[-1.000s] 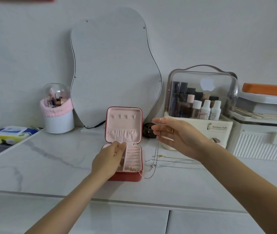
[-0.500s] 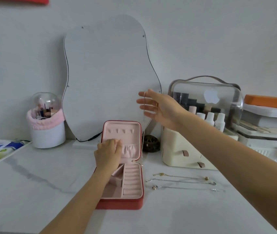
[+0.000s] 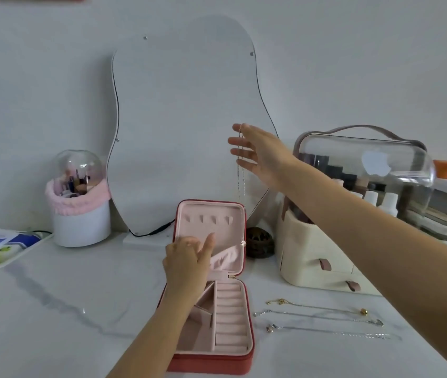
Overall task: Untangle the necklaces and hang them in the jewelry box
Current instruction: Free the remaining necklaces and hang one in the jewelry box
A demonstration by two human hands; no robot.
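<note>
One necklace (image 3: 240, 170) dangles pinched in the right hand (image 3: 260, 152) above the jewelry box (image 3: 217, 290), none hung yet, three necklaces (image 3: 323, 317) waiting below.

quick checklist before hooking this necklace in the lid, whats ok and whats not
1. Jewelry box open, lid upright: ok.
2. Lid hooks bare and in view: ok.
3. Necklace hangs straight from right hand, no knot seen: ok.
4. Pendant is beside the lid's right edge, not at a hook: not ok.
5. Left hand holds the lid pocket: ok.
6. Clasp undone: cannot tell.
</note>
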